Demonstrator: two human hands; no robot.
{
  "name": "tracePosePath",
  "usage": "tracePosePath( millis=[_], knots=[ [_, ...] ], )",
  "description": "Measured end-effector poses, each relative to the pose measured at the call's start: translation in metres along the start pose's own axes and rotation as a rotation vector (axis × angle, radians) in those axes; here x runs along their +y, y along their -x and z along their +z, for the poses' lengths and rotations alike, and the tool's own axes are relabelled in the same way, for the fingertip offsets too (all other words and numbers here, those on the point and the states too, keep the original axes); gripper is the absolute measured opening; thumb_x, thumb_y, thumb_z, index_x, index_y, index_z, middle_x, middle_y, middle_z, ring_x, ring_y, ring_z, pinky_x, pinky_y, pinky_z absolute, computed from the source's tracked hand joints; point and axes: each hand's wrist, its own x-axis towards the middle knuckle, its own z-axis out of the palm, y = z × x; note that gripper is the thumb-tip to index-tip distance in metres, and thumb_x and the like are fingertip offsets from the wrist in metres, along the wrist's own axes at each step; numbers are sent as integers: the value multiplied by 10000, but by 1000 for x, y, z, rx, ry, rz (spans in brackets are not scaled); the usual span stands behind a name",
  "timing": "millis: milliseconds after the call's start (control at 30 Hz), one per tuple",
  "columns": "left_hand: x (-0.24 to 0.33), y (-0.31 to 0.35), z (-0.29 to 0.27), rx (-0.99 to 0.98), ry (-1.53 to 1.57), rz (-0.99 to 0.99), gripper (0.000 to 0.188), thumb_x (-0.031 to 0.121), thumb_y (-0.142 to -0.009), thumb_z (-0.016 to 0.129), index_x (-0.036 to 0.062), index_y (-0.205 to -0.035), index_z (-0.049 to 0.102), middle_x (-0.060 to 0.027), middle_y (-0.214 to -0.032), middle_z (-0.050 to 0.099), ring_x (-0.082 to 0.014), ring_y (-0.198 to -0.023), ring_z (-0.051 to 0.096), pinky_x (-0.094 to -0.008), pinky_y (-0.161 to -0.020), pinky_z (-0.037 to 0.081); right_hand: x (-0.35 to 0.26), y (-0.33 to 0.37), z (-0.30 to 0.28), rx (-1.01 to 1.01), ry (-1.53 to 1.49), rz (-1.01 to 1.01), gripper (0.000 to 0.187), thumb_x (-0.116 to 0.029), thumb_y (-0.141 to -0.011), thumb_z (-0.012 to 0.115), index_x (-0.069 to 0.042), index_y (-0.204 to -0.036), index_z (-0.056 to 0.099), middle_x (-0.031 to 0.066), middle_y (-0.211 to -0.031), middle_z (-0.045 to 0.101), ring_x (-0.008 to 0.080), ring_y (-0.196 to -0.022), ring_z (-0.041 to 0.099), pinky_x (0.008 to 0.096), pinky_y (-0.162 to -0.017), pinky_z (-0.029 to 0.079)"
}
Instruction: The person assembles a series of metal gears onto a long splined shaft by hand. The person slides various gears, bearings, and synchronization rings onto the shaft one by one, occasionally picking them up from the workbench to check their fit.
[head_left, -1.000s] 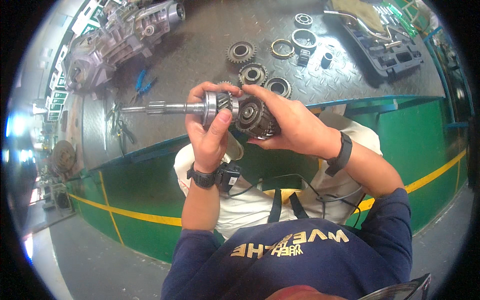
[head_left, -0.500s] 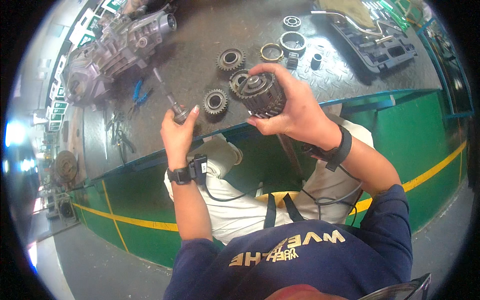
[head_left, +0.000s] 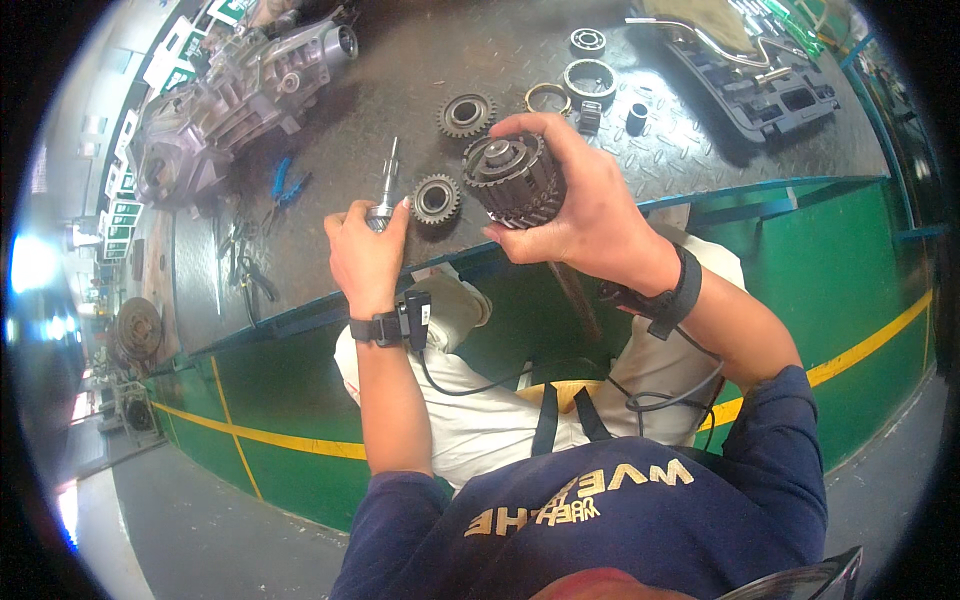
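1. The left hand [head_left: 366, 248] grasps the lower end of a slim, silvery steel splined shaft [head_left: 388, 184], thumb and fingers closed around it; the shaft's narrow tip points away from the person. Whether its hidden end touches the bench, I cannot tell.
2. The right hand [head_left: 600, 205] clasps a thick, dark-grey cylindrical metal gear assembly [head_left: 513, 182], thumb on the near side, fingers around the far side; its round end face is tilted upward.
3. Between the two held parts, a dark steel toothed gear ring [head_left: 454, 192] lies on the dark metal workbench [head_left: 320, 245], just beside the left thumb.
4. Farther back lie a larger grey steel gear [head_left: 488, 113] and a thin brass-coloured ring [head_left: 548, 88].
5. To the left are blue-handled pliers [head_left: 286, 185] and, beyond them, a bulky silver-grey cast-metal housing [head_left: 225, 110].
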Motion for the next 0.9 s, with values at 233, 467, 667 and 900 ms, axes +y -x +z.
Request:
tracePosePath(
  millis=[233, 467, 667, 900],
  knots=[
    [13, 26, -23, 81, 92, 65, 608, 497, -860, 829, 79, -1284, 706, -197, -1230, 672, -392, -1157, 656, -475, -986, 515, -4, -2, -2, 58, -17, 25, 742, -117, -703, 933, -25, -1331, 549, 144, -1011, 762, 209, -951, 768, 338, -856, 587],
    [64, 91, -3, -719, 1619, -45, 749, 65, -808, 848, 1, -1465, 495, -158, -1442, 576, -258, -1331, 568, -409, -1144, 442, -11, 0, 9, 42, 75, 82, 797, -113, -665, 944, -39, -1360, 562, 98, -1150, 717, 172, -1047, 701, 324, -934, 561],
    [84, 94, 15, -758, 1442, 333, 681, 74, -853, 817, 8, -1460, 515, -118, -1418, 617, -223, -1303, 588, -387, -1117, 464, -16, -4, 21, -33, 171, 62, 834, -150, -663, 982, -23, -1367, 553, 104, -1224, 683, 198, -1094, 685, 335, -957, 553],
    [76, 78, 15, -530, 1498, 319, 368, 90, -894, 768, 25, -1245, 680, -89, -1188, 752, -150, -1076, 685, -359, -923, 549, -25, -15, -6, -314, 342, -43, 895, -187, -691, 990, 12, -1435, 535, 173, -1342, 646, 230, -1284, 626, 413, -1044, 538]
  ],
)
